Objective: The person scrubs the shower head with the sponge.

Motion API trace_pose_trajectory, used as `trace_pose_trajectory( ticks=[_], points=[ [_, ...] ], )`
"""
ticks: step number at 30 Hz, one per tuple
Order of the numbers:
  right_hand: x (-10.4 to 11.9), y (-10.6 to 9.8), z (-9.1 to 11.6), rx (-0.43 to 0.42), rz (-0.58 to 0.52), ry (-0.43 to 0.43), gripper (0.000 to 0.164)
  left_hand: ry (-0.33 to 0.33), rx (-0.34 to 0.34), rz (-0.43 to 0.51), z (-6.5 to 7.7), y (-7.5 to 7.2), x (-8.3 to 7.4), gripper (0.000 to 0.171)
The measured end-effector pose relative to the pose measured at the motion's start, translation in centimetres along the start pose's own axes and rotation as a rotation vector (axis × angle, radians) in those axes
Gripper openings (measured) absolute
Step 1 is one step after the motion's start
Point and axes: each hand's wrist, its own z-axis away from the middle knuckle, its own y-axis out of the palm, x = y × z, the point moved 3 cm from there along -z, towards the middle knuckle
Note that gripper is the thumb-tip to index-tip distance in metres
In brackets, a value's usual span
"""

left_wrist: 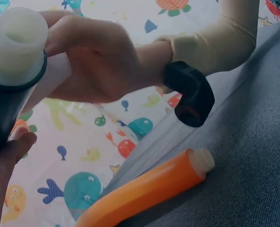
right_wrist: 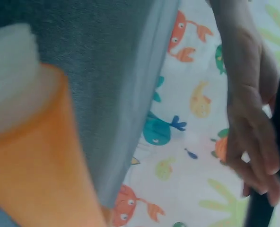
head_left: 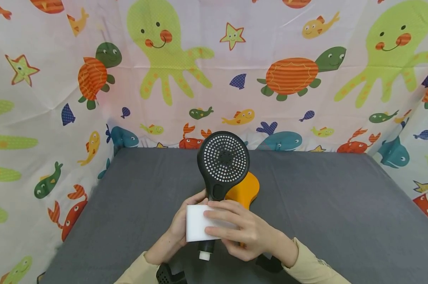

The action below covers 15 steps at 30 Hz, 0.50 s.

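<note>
A black shower head stands upright in the head view, its dotted spray face toward me. My left hand grips its handle from the left, with the fingers partly hidden. Against the front of that handle, my right hand holds a white sponge block, fingers spread across its face. The handle's lower end, with a white threaded tip, sticks out below the block. In the left wrist view this white tip is close to the camera.
An orange shower head lies on the grey cloth-covered table, behind my right hand and partly hidden by it. Its pale threaded end shows in the left wrist view. A curtain printed with sea animals surrounds the table.
</note>
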Motion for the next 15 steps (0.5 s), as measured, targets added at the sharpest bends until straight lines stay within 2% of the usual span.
trace_pose_trajectory(
  ticks=[2, 6, 8, 10, 13, 15],
  points=[
    [-0.4, -0.1, 0.2, -0.040, 0.024, 0.037, 0.030, -0.014, -0.010, 0.037, -0.1, -0.1, 0.2, 0.027],
    [-1.2, -0.1, 0.7, -0.123, 0.083, 0.230, 0.033, -0.047, -0.064, 0.118, -0.2, -0.5, 0.9, 0.029],
    [-0.8, 0.1, 0.6, -0.122, 0.087, 0.249, 0.033, -0.032, -0.060, 0.115, -0.2, -0.5, 0.8, 0.031],
    [0.2, 0.4, 0.4, -0.074, 0.076, 0.181, 0.032, -0.019, 0.001, 0.109, -0.4, -0.2, 0.4, 0.031],
    [1.8, 0.8, 0.1, 0.030, 0.039, 0.024, 0.031, 0.007, 0.097, 0.149, -0.7, -0.1, 0.1, 0.037],
    [2.0, 0.9, 0.2, 0.068, 0.025, -0.028, 0.032, -0.011, 0.141, 0.158, -0.9, 0.0, 0.0, 0.042]
  ],
)
